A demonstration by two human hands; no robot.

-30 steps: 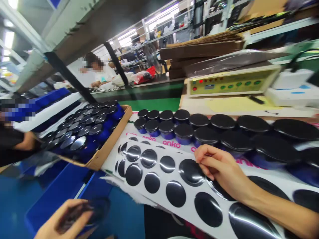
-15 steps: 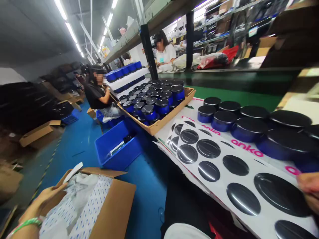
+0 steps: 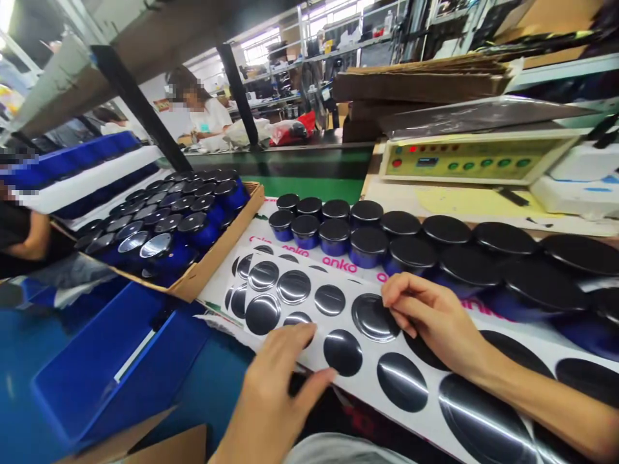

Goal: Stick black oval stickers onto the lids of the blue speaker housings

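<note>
A white sheet (image 3: 309,328) carrying rows of glossy black round stickers lies along the bench's front edge, on top of similar sheets. My left hand (image 3: 275,386) is over its near edge, thumb and fingers spread apart with nothing between them. Above the sheet, my right hand (image 3: 430,316) has its fingers curled together beside one black round sticker (image 3: 374,317). Whether they pinch that sticker's edge is hard to make out. Behind the sheets, blue jars with flat black lids (image 3: 370,245) stand in two rows on a white board printed "anko".
A cardboard tray (image 3: 225,248) packed with lidded blue jars sits at left. Below it is a blue bin (image 3: 91,380), with carton flaps (image 3: 169,448) nearby. A control box (image 3: 464,161) with buttons stands at back right. Co-workers sit at left and across the bench.
The view has swung right, away from the open carton. My left hand has left the carton and the white strip there and come over the sticker sheet. My right hand has come fully into view.
</note>
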